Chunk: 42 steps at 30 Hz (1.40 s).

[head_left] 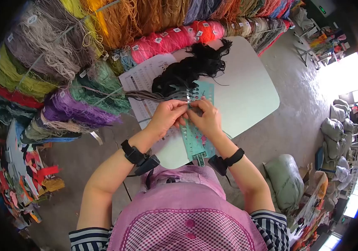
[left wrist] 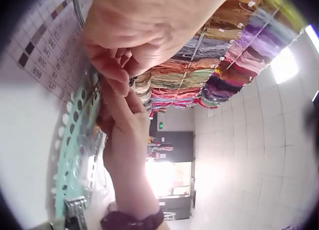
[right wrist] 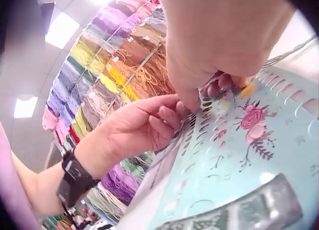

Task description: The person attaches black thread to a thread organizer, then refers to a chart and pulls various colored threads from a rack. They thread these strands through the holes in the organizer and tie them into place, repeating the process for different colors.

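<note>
A mint-green board (head_left: pixel 193 136) with rows of punched holes and a printed pink flower design (right wrist: pixel 252 123) lies on the white table. Both hands meet over its upper part. Between thumb and fingertips my left hand (head_left: pixel 167 118) pinches grey thread (head_left: pixel 143 95) close to the holed edge. Right beside it, my right hand (head_left: pixel 207 119) has its thumb and forefinger bent together on the grey thread at the board. Their fingertips nearly touch in the left wrist view, and the fingers hide the thread's end. Beyond the hands lies a loose bundle of black thread (head_left: pixel 187 69).
A printed chart sheet (head_left: pixel 143 79) lies partly under the board. A metal clip (head_left: pixel 199 157) sits at the board's near end. Skeins of coloured thread (head_left: pixel 170 42) hang along the table's far and left sides. Stuffed sacks (head_left: pixel 285 178) stand on the floor at right.
</note>
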Motion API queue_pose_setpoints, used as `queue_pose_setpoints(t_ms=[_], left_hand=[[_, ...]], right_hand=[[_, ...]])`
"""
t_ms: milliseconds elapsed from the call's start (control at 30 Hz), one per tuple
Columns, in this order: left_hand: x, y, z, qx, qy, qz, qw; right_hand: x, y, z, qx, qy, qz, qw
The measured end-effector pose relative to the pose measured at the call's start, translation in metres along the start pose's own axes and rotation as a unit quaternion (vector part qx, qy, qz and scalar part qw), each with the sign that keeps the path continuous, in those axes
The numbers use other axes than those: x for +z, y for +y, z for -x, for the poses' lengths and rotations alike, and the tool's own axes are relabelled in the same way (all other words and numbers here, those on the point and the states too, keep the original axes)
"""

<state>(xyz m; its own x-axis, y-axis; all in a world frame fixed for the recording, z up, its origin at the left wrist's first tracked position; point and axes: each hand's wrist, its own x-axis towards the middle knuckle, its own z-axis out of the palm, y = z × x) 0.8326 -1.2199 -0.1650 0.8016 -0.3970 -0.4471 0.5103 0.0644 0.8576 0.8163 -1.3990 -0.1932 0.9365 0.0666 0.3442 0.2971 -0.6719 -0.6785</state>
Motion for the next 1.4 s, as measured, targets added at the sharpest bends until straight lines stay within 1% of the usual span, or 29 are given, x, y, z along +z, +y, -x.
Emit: queue_pose_setpoints(t_ms=[33,67,100,133,200,267,333,467,533,567,633,667,733,767,833,867,900,933,1000,1033,1067,1100,1133,1200,1233,1300,1333,1367,1400], left_hand=[[-0.001,0.0,-0.001,0.02,-0.002,-0.025,0.999],[-0.002,0.0,-0.003,0.02,0.0,-0.023,1.0],[-0.004,0.001,-0.006,0.055,0.003,-0.055,0.997],[-0.007,0.002,-0.014,0.096,0.006,-0.09,0.991],[-0.004,-0.001,-0.021,0.092,0.021,-0.078,0.992],[-0.004,-0.002,-0.026,0.089,0.036,-0.067,0.993],[-0.006,-0.002,-0.029,0.074,-0.008,-0.078,0.994],[-0.014,-0.001,-0.032,0.041,-0.019,-0.136,0.99],[-0.015,-0.003,-0.028,0.031,0.003,-0.086,0.996],[-0.017,-0.003,-0.026,0.031,0.001,-0.087,0.996],[-0.024,-0.002,-0.021,0.02,0.019,-0.004,1.0],[-0.027,-0.002,-0.019,0.021,0.018,-0.007,1.0],[-0.033,-0.001,-0.014,0.044,0.008,0.122,0.992],[-0.035,0.001,-0.012,0.047,0.01,0.118,0.992],[-0.039,0.007,-0.008,0.014,-0.023,0.275,0.961],[-0.04,0.01,-0.006,0.021,-0.018,0.272,0.962],[-0.039,0.014,-0.006,-0.016,-0.096,0.24,0.966],[-0.038,0.019,-0.006,-0.049,-0.169,0.207,0.962],[-0.018,0.016,-0.009,-0.022,-0.177,0.028,0.984],[-0.007,-0.003,-0.021,0.04,-0.144,-0.105,0.983],[-0.005,-0.015,-0.033,0.121,-0.149,-0.203,0.96],[-0.003,-0.006,-0.028,0.084,-0.132,-0.196,0.968],[-0.007,-0.016,-0.036,0.168,-0.113,-0.225,0.953],[-0.031,0.005,-0.019,0.193,-0.101,-0.259,0.941],[-0.052,0.006,-0.014,0.243,-0.065,-0.316,0.915],[-0.096,0.026,0.028,0.231,0.01,-0.284,0.931],[-0.12,0.023,0.044,0.199,0.057,-0.17,0.963],[-0.143,0.043,0.08,0.112,0.068,-0.09,0.987],[-0.184,0.033,0.086,0.105,0.094,-0.053,0.989]], right_hand=[[-0.002,-0.005,-0.001,-0.002,-0.003,-0.001,1.0],[-0.007,-0.01,-0.001,0.06,-0.027,-0.014,0.998],[-0.011,-0.015,-0.003,0.122,-0.051,-0.027,0.991],[-0.012,-0.014,-0.01,0.115,-0.049,-0.028,0.992],[-0.017,-0.018,-0.013,0.169,-0.078,-0.099,0.978],[-0.016,-0.017,-0.013,0.165,-0.086,-0.093,0.978],[-0.015,-0.017,-0.013,0.163,-0.093,-0.087,0.978],[-0.015,-0.02,-0.013,0.17,-0.091,-0.093,0.977],[-0.016,-0.02,-0.014,0.182,-0.097,-0.097,0.974],[-0.016,-0.02,-0.014,0.182,-0.1,-0.102,0.973],[-0.016,-0.019,-0.013,0.181,-0.099,-0.107,0.973],[-0.016,-0.018,-0.012,0.174,-0.099,-0.1,0.975],[-0.013,-0.015,-0.011,0.165,-0.096,-0.097,0.977],[-0.011,-0.013,-0.01,0.154,-0.1,-0.075,0.98],[-0.009,-0.012,-0.011,0.136,-0.103,-0.059,0.984],[-0.01,-0.013,-0.01,0.141,-0.118,-0.039,0.982],[-0.01,-0.014,-0.011,0.142,-0.135,-0.019,0.98],[-0.011,-0.018,-0.009,0.156,-0.122,-0.008,0.98],[-0.011,-0.023,-0.008,0.16,-0.113,0.013,0.981],[-0.011,-0.022,-0.008,0.153,-0.115,0.022,0.981],[-0.01,-0.021,-0.009,0.168,-0.12,0.006,0.978],[-0.012,-0.031,-0.012,0.178,-0.119,-0.001,0.977],[-0.011,-0.023,-0.011,0.145,-0.136,0.03,0.98],[-0.008,-0.021,-0.013,0.114,-0.129,0.02,0.985],[-0.006,-0.014,-0.014,0.101,-0.132,0.018,0.986],[-0.003,-0.008,-0.015,0.078,-0.133,0.011,0.988],[-0.003,-0.012,-0.016,0.091,-0.133,0.003,0.987],[-0.004,-0.013,-0.016,0.107,-0.132,-0.004,0.985],[-0.005,-0.013,-0.016,0.097,-0.131,-0.007,0.987]])
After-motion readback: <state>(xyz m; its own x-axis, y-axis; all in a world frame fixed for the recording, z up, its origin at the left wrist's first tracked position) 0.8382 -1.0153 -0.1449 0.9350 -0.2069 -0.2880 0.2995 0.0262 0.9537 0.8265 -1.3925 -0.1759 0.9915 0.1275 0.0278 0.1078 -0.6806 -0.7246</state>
